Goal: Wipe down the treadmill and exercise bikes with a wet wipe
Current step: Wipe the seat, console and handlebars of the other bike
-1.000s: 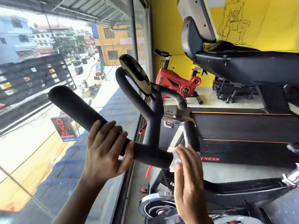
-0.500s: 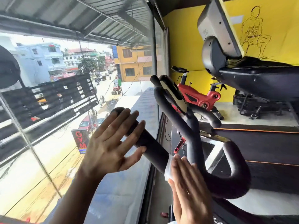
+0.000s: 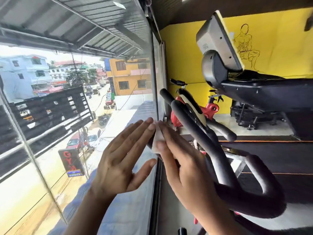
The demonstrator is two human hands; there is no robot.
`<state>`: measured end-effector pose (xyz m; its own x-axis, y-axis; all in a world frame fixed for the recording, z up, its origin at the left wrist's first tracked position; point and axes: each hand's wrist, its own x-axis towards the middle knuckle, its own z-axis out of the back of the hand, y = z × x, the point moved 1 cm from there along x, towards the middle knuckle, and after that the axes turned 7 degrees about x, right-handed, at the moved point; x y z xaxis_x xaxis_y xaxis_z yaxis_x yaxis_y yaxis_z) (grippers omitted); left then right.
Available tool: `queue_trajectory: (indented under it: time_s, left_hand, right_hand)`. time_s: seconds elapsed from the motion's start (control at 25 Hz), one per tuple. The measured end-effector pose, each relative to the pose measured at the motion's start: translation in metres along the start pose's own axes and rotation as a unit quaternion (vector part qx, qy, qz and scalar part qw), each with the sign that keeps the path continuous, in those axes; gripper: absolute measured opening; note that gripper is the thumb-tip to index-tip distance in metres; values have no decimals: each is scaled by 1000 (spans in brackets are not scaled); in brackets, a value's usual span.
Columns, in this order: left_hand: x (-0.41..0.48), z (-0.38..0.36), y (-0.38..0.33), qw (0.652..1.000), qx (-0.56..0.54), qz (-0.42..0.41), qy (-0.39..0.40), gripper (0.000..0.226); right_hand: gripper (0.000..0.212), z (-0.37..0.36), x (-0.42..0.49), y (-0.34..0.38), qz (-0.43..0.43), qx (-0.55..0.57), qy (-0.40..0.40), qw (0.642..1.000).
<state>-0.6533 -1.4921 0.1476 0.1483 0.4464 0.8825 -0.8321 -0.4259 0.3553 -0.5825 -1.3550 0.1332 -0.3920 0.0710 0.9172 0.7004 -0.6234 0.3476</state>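
Observation:
Black padded handlebars of an exercise bike (image 3: 220,160) curve across the centre and lower right, with a cream-and-black console (image 3: 193,106) on top. A white wet wipe (image 3: 158,137) lies against the left handlebar bar, pressed there by the straight fingers of my right hand (image 3: 183,165). My left hand (image 3: 122,160) is spread flat with straight fingers on the other side of that bar, its fingertips touching the wipe's top edge. The bar between the hands is mostly hidden. The treadmill (image 3: 264,92), with its grey screen (image 3: 218,41), stands at right.
A large glass window (image 3: 76,99) fills the left, right beside the handlebars, with its dark frame (image 3: 156,82) just behind my fingertips. A red exercise bike (image 3: 203,109) stands against the yellow wall (image 3: 274,48) further back. The treadmill deck (image 3: 279,158) runs along the right.
My left hand let go of the left handlebar and opened flat. My right hand slid the wipe up along that bar. The view swung left and upward.

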Motion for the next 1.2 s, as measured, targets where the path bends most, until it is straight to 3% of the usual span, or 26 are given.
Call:
queue_trajectory:
  time_s: [0.24, 0.4, 0.6, 0.72, 0.84, 0.92, 1.04, 1.2]
  left_hand:
    - [1, -5, 1, 998, -50, 21, -37, 46]
    - [0, -6, 1, 996, -66, 36, -47, 46]
    - [-1, -7, -3, 999, -2, 11, -49, 44]
    - [-8, -12, -17, 997, 55, -37, -35, 40]
    - [-16, -25, -41, 997, 57, -59, 5, 40]
    - [-17, -32, -52, 997, 54, -60, 16, 39]
    - [-14, -42, -67, 997, 60, -49, 13, 36]
    - [-16, -51, -84, 997, 77, -24, 11, 35]
  right_hand:
    - [42, 8, -41, -5, 70, -210, -55, 974]
    - [42, -17, -7, 6, 97, -221, -42, 969]
    - [40, 12, -67, -16, 123, -305, -75, 941]
    - [44, 49, -121, -41, 123, -396, -16, 910]
    - [47, 80, -143, -48, 94, -381, 15, 920]
    - [37, 69, -130, -40, 85, -352, 0, 932]
    - [40, 49, -110, -34, 59, -304, 24, 951]
    - [42, 85, -133, -47, 89, -318, 69, 941]
